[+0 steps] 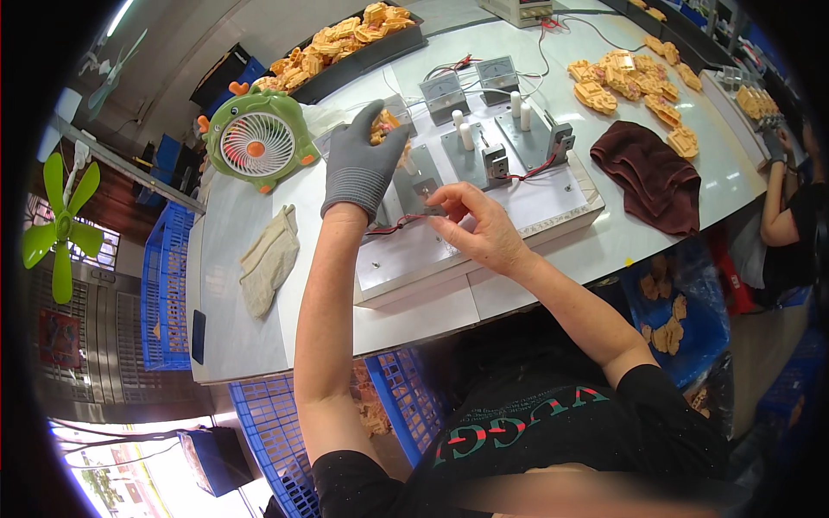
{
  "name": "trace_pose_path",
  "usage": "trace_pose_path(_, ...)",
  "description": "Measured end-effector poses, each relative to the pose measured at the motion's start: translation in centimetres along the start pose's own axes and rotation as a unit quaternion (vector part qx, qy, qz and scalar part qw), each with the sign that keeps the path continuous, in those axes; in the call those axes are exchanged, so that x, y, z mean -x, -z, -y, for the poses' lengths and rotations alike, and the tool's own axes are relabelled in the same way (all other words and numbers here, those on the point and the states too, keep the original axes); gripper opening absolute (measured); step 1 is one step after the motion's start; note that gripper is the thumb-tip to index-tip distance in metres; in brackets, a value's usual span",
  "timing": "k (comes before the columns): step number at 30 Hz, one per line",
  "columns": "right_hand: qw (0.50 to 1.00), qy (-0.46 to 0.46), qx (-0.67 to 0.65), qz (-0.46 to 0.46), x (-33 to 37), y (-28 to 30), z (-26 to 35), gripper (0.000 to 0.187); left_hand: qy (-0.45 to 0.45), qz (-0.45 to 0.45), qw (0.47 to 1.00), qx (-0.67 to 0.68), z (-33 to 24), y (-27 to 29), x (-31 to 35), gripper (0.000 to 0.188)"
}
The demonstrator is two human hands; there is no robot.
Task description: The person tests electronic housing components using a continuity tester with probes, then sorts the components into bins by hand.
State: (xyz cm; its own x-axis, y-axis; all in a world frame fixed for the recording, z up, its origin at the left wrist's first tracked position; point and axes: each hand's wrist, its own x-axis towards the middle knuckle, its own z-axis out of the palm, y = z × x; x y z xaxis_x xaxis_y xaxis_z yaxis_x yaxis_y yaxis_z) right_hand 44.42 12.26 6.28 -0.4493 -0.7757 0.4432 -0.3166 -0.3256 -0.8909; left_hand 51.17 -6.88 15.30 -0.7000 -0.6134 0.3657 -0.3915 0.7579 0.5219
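Observation:
My left hand (364, 164), in a grey glove, is raised over the left side of a white test board (406, 274). Its fingers are closed round an orange-tan plastic part (381, 129), which they partly cover. My bare right hand (485, 231) is lower and to the right, thumb and forefinger curved and apart, beside the leftmost metal fixture (413, 183). Red and black wires (399, 224) run by the fingertips. Farther right on the board stand two more grey fixtures, a middle one (473, 155) and a right one (528, 138), with white posts.
Two panel meters (443, 97) stand behind the fixtures. A green animal-shaped fan (259, 142) and a beige cloth (269, 259) lie left. To the right are a dark red cloth (648, 177) and several orange-tan parts (622, 76). A black tray (363, 60) heaped with parts sits behind. Another person works far right.

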Motion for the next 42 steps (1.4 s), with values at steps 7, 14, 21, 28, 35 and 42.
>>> trace_pose_path(7,1.0,0.013,-0.017,-0.005,0.2,0.0,0.0,0.028,0.016,0.146,0.988,-0.037,0.0,-0.6,0.4,0.065)
trace_pose_path(14,0.999,-0.016,-0.001,-0.048,0.2,0.1,1.0,0.028,-0.014,0.063,0.993,0.101,1.0,2.3,2.0,0.058)
trace_pose_path(21,0.973,0.056,0.221,0.038,1.2,2.0,1.2,0.014,0.153,-0.149,0.923,0.321,9.4,4.3,3.5,0.048)
trace_pose_path(28,0.933,0.089,0.337,0.086,0.3,0.3,-0.5,0.011,0.183,-0.178,0.876,0.409,20.2,-3.0,4.3,0.048)
trace_pose_path(35,0.932,0.112,0.342,0.038,0.9,-0.1,-1.0,0.011,0.05,0.06,0.808,0.585,29.8,-6.6,2.8,0.051)
trace_pose_path(42,0.928,0.089,0.359,0.038,0.8,-0.4,-0.6,0.01,0.105,-0.158,0.957,0.222,28.7,-6.8,4.4,0.048)
